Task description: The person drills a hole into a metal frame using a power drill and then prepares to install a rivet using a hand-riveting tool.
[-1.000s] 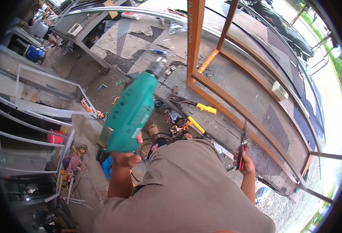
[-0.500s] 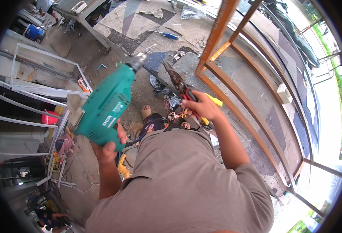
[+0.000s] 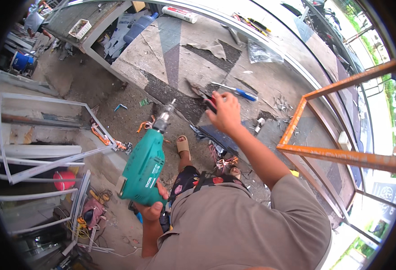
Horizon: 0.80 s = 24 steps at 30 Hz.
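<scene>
Far left, red bucket (image 3: 64,180) half hidden behind white metal frames (image 3: 45,153), contents not visible. Left hand (image 3: 152,208) clamped around handle of teal drill (image 3: 145,167), bit angled up toward worktable (image 3: 171,58). Right hand (image 3: 225,112) closed on red-handled pliers (image 3: 203,95) over tabletop, jaws hard to make out. Beside it, blue-handled screwdriver (image 3: 234,91). Far right, orange frame (image 3: 337,155), partly cut off.

Single head view, fisheye, looking steeply down over wearer's torso at worktable (image 3: 270,76) and floor; hands close.
</scene>
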Tool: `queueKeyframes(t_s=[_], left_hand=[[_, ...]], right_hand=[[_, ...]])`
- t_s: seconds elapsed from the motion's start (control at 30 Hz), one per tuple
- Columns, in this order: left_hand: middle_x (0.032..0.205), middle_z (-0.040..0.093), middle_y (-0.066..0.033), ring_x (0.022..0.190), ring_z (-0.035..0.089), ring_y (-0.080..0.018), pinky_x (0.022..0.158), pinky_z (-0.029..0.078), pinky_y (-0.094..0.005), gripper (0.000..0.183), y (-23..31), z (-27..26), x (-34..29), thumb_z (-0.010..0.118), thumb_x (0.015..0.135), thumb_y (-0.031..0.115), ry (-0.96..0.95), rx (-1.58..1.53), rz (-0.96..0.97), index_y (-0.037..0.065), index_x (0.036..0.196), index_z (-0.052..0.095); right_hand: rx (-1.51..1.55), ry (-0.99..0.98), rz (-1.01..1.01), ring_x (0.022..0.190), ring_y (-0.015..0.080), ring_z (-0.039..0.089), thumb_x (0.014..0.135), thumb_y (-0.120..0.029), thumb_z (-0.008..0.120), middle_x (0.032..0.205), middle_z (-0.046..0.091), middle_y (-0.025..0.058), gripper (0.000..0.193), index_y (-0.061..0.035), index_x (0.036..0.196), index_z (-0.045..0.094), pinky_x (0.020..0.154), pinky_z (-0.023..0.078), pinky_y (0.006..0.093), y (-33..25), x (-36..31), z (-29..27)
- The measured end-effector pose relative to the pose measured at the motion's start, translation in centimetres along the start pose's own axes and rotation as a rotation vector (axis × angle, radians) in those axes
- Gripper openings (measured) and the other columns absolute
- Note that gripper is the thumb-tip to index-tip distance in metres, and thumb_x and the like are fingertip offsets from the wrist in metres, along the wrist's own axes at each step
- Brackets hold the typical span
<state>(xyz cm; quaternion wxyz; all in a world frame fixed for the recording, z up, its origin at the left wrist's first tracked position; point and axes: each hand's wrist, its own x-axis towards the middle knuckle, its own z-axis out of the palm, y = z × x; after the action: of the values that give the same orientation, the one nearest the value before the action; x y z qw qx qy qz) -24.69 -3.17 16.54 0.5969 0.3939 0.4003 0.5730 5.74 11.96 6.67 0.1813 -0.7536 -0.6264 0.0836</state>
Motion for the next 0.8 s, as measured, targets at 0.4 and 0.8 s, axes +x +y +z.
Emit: queueKeyframes(t_s=[0.4, 0.8], left_hand=[[0.085, 0.056, -0.0108, 0.072, 0.058, -0.0207, 0.066, 0.05, -0.0341, 0.054, 1.0, 0.2, 14.6, 0.071, 0.077, 0.017, -0.172, -0.061, -0.332, -0.004, 0.121, 0.049], [0.083, 0.058, -0.0117, 0.07, 0.059, -0.0194, 0.064, 0.052, -0.0326, 0.068, 1.8, 3.5, 13.5, 0.08, 0.072, 0.026, 0.243, 0.2, -0.416, -0.008, 0.122, 0.049]], right_hand=[[-0.102, 0.434, 0.244, 0.113, 0.0414, 0.059, 0.08, -0.039, 0.072, 0.119, 0.06, 0.025, 0.058, -0.0086, 0.128, 0.062, 0.097, 0.048, 0.0486, 14.0, 25.6, -7.4], [-0.476, -0.287, 0.307, 0.127, 0.0342, 0.056, 0.075, -0.015, 0.067, 0.14, 0.057, 0.0121, 0.079, -0.0231, 0.15, 0.044, 0.105, 0.047, 0.0465, 31.5, 46.0, -3.8]])
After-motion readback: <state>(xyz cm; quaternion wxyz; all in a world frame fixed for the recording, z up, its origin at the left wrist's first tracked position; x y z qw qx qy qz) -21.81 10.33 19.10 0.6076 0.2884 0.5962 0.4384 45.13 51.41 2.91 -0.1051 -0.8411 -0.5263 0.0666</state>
